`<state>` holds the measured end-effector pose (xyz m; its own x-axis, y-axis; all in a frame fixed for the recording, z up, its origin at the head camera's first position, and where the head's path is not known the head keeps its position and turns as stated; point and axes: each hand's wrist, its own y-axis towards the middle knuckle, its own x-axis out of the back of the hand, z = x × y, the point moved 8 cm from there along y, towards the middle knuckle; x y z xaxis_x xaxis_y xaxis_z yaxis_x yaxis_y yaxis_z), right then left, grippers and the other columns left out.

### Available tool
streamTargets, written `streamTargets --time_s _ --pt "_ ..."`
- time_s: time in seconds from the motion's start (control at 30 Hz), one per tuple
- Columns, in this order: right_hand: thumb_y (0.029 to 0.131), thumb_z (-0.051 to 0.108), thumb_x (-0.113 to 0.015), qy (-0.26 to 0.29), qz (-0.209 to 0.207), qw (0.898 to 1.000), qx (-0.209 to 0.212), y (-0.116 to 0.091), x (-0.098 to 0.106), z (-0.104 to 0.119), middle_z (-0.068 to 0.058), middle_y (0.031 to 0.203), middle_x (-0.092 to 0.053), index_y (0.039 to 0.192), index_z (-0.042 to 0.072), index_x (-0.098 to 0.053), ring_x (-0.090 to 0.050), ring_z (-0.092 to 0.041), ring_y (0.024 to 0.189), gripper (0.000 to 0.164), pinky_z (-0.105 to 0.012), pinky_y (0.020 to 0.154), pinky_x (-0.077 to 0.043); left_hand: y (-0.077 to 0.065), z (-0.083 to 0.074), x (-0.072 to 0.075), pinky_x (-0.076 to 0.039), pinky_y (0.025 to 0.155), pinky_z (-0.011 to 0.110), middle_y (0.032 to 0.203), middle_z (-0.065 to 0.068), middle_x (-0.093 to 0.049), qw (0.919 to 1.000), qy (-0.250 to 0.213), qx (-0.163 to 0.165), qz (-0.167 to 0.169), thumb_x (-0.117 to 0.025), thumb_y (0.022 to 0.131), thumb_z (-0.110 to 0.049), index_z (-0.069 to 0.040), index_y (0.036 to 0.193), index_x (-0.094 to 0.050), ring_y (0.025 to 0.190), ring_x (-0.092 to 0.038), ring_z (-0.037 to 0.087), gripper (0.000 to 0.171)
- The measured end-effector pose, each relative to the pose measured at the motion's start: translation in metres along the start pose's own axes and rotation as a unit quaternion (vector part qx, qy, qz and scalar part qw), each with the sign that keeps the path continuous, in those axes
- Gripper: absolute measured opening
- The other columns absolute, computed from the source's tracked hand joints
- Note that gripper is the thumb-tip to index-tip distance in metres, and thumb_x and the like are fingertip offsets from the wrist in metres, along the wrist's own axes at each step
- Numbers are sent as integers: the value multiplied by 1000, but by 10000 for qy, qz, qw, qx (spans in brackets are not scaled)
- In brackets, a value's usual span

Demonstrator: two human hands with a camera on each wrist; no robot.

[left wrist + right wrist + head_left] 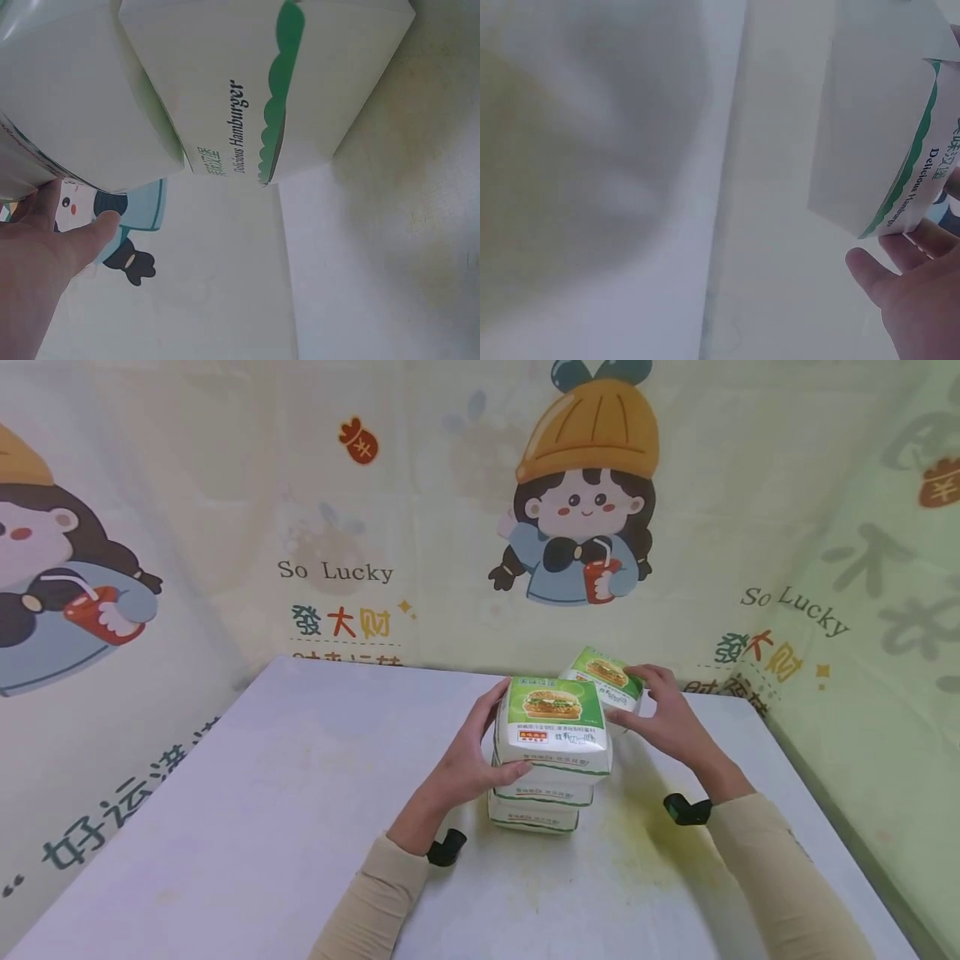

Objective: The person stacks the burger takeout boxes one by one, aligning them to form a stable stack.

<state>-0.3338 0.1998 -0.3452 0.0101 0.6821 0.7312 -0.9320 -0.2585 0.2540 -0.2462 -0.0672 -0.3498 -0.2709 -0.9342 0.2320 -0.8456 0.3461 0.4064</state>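
Green-and-white hamburger boxes stand in a stack on the white table. My left hand (465, 760) grips the top box (555, 722) by its left side, thumb along the front. Beneath it show the middle box (551, 792) and the bottom box (532, 817), slightly offset. Behind the stack to the right, my right hand (667, 714) holds another hamburger box (603, 672), tilted and partly hidden by the top box. In the right wrist view, fingers curl at the end of that box (885, 127), its underside raised off the table.
The white table (315, 760) reaches back to a cloth backdrop (435, 510) printed with cartoon figures and lettering. Another printed cloth (885, 693) hangs along the right side. Black wrist cameras (447, 847) sit under both wrists.
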Motion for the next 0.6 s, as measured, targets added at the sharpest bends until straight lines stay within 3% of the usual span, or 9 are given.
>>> streamTargets --time_s 0.6 --pt "91 36 -70 179 -269 9995 53 -9 23 19 -20 157 -22 150 9 -38 -36 -47 132 72 -66 98 -43 -1 1 0 -23 119 55 157 -9 -28 10000 12 16 15 -78 78 -24 -35 157 -17 148 -25 15 101"
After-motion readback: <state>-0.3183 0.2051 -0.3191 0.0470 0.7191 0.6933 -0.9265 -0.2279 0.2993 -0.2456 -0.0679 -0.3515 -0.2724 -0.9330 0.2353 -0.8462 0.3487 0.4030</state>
